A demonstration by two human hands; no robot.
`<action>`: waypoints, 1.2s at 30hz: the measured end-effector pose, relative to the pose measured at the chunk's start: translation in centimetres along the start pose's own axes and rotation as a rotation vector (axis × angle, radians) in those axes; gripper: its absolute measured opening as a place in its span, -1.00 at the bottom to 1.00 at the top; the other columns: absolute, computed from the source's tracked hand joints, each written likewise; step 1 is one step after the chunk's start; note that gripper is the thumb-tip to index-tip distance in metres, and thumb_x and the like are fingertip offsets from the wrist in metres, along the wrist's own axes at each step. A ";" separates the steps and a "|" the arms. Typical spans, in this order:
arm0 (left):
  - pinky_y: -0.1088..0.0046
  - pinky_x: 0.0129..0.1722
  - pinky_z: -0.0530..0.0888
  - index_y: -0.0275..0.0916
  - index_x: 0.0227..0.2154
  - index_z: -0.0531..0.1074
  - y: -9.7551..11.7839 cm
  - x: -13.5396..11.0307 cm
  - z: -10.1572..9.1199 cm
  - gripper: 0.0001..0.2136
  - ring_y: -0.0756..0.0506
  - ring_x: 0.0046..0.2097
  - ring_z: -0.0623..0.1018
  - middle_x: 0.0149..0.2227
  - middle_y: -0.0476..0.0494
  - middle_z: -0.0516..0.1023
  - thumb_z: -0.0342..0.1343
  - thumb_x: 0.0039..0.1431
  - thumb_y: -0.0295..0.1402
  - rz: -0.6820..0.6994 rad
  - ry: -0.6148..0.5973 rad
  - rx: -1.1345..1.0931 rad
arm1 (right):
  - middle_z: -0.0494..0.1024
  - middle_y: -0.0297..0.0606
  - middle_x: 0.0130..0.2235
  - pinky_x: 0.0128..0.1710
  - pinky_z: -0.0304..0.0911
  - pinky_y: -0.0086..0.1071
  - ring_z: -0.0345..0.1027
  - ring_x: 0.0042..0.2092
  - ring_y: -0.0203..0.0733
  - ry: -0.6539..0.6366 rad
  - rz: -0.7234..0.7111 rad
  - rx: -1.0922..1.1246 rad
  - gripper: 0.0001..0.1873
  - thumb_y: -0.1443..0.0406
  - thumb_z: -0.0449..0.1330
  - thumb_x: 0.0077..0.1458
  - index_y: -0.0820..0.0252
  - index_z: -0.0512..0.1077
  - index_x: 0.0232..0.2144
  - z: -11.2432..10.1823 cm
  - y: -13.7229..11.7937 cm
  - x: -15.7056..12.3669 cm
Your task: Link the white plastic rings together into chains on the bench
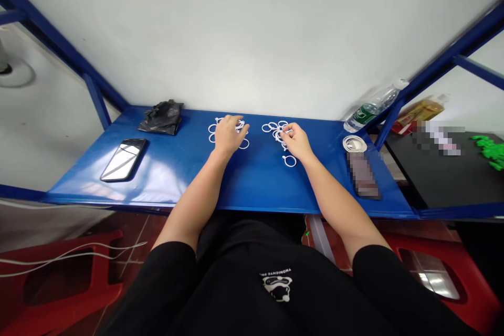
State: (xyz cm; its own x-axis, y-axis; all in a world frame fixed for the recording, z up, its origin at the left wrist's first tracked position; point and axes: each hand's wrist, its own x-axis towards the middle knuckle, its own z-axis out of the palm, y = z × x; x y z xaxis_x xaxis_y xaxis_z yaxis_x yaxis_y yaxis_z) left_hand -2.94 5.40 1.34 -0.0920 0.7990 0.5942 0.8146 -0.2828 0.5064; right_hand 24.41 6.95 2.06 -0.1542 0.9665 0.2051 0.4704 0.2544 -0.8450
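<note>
White curtain rings, each with a small eyelet, lie in two loose groups on the blue tabletop [165, 168]. My left hand [228, 135] is over the left group, its thumb and index finger apart; part of a ring shows in the gap, and other rings peek out around the hand, such as a white ring [244, 144] by the thumb. At the right group, the fingertips of my right hand [298, 142] pinch together on a white ring, partly covered by the fingers. Nearer to me, one white ring [290, 165] lies apart from that group.
A crumpled black plastic bag [162, 116] and a phone [124, 159] lie on the left. To the right are a water bottle [370, 110] against the wall, a coiled white cable [346, 145] and a blurred dark phone-like object [363, 174]. Blue frame bars flank the table.
</note>
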 end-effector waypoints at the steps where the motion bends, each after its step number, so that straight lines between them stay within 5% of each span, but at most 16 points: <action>1: 0.17 0.05 0.51 -0.20 0.06 0.56 0.9 -0.2 0.2 -0.70 -0.26 0.02 0.62 -0.02 -0.29 0.63 0.25 0.35 -0.20 0.098 -0.030 -0.032 | 0.45 -0.50 -0.57 -0.42 0.25 -0.34 0.38 -0.52 -0.20 -0.004 0.031 0.050 -0.84 0.17 0.25 0.17 0.05 0.39 -0.23 0.2 0.0 0.0; 6: 0.24 0.02 0.51 -0.12 0.12 0.56 4.8 -1.8 1.7 -0.71 -0.20 0.11 0.61 0.14 -0.26 0.60 0.19 0.43 -0.21 0.538 -0.286 -0.058 | 0.42 -0.47 -0.59 -0.52 0.17 -0.39 0.32 -0.55 -0.22 -0.070 0.116 0.261 -0.76 0.15 0.33 0.06 0.04 0.34 -0.32 1.4 -0.4 -0.2; 12: 0.27 -0.10 0.45 -0.19 -0.08 0.62 4.2 -1.9 1.9 -0.70 -0.15 -0.14 0.67 -0.14 -0.22 0.72 -0.02 0.55 -0.24 0.461 -0.297 0.023 | 0.43 -0.42 -0.51 -0.48 0.16 -0.38 0.24 -0.50 -0.25 -0.103 -0.006 0.283 -0.67 -0.04 0.20 0.26 0.04 0.45 -0.15 1.1 -0.8 -0.6; 19: 0.31 -0.20 0.41 -0.24 -0.20 0.61 3.7 -2.0 1.9 -0.65 -0.17 -0.23 0.66 -0.27 -0.22 0.69 -0.05 0.55 -0.21 0.459 -0.310 0.010 | 0.53 -0.30 -0.31 -0.28 0.25 -0.30 0.31 -0.36 -0.20 -0.153 -0.371 -0.059 -0.84 0.21 0.25 0.19 0.11 0.53 -0.20 1.2 -1.5 -1.7; 26: 0.31 -0.22 0.40 -0.23 -0.19 0.62 3.8 -2.0 1.8 -0.62 -0.16 -0.24 0.65 -0.29 -0.22 0.69 -0.07 0.55 -0.17 0.459 -0.320 -0.012 | 0.61 -0.24 -0.28 -0.16 0.31 -0.25 0.43 -0.24 -0.10 -0.198 -0.457 -0.152 -0.79 0.28 0.12 0.28 0.11 0.57 -0.20 0.9 -1.3 -1.4; 36: 0.29 -0.20 0.46 -0.20 -0.23 0.61 4.3 -2.3 1.8 -0.60 -0.14 -0.25 0.64 -0.28 -0.21 0.67 -0.04 0.55 -0.09 0.506 -0.318 -0.085 | 0.66 -0.24 -0.32 -0.18 0.36 -0.25 0.51 -0.27 -0.10 -0.210 -0.426 -0.137 -0.70 0.40 0.04 0.15 0.13 0.57 -0.39 0.6 -1.5 -1.3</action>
State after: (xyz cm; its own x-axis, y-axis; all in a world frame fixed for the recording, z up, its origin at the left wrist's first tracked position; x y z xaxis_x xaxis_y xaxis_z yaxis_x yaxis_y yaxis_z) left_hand 1.82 3.34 1.02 0.4814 0.6700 0.5652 0.6626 -0.7002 0.2656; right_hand 23.42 5.29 2.76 -0.5232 0.7512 0.4025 0.4347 0.6415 -0.6321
